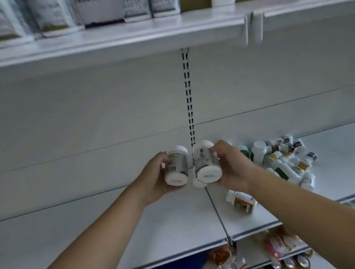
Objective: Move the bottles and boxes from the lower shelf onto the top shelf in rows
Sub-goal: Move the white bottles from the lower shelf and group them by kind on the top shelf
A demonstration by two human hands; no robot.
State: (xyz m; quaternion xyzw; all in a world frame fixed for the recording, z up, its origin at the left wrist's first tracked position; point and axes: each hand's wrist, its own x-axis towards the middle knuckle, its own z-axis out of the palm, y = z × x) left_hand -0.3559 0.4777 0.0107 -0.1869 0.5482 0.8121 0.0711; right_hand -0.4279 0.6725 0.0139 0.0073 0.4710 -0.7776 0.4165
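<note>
Bottles sit one in each hand, side by side above the lower shelf [82, 232], long axes pointing away, caps toward the back panel [97, 112]. The left hand [156, 181] curls round the left bottle [175, 167] and the right hand [232, 168] round the right bottle [206, 164]. A pile [286, 160] and a stray bottle [241, 200] lie to the right. Overhead, the top shelf [108, 34] carries a row [52, 12] at left, with bare board further right.

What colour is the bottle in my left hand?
White, with a dark printed label and barcode; the head view shows the bottle in the left hand.
</note>
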